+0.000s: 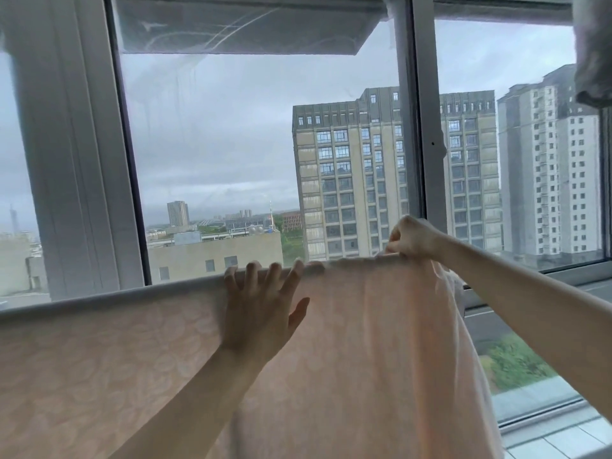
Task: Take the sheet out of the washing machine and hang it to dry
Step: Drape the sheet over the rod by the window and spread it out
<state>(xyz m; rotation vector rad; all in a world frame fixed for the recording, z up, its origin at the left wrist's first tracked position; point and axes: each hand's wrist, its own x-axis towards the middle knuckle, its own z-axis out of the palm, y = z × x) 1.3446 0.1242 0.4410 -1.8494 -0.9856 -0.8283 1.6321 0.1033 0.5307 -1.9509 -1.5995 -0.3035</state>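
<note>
The window fills the upper frame, with tall apartment blocks outside under a grey sky, and white frame posts dividing the panes. Across the lower half hangs the pale pink sheet, already draped over a horizontal drying rail that runs from the left edge up toward centre right; its patterned left part lies smooth and flat, while the right part is still bunched and falls in loose folds toward the lower right. This looks like the spreading stage of the hanging, with the cloth out of the machine and on the rail. The left hand, centre frame, lies flat on the cloth with straight, spread fingers hooked just over the rail top, probably to pin the smoothed part so it does not slide. The right hand, right of centre and slightly higher, has its grip clamped on the gathered top edge, pinching it, seemingly to draw the bunched fabric along. A grey garment hangs at the upper right corner.
</note>
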